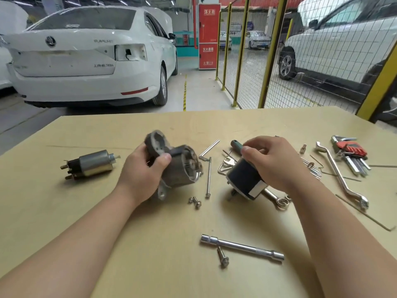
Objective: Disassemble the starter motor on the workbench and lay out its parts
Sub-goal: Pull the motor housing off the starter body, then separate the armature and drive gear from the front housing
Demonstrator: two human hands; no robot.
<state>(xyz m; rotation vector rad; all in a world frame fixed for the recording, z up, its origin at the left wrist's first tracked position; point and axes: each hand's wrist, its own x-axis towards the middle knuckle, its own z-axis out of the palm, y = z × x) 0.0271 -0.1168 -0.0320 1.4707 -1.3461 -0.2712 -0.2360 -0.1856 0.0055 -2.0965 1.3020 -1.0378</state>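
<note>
My left hand grips the grey cast drive-end housing, lifted a little off the workbench with its open end facing right. My right hand holds the black motor body, tilted, its shaft end pointing down-left near the table. The two parts are apart. The solenoid, silver with a black terminal end, lies alone at the left. A long through bolt lies between the two held parts, and two short screws rest just below the housing.
A socket extension bar and a bolt lie near me. An Allen key, a green-handled tool, a ring spanner and a red hex key set lie at the right. Beyond the bench stand cars and a yellow fence.
</note>
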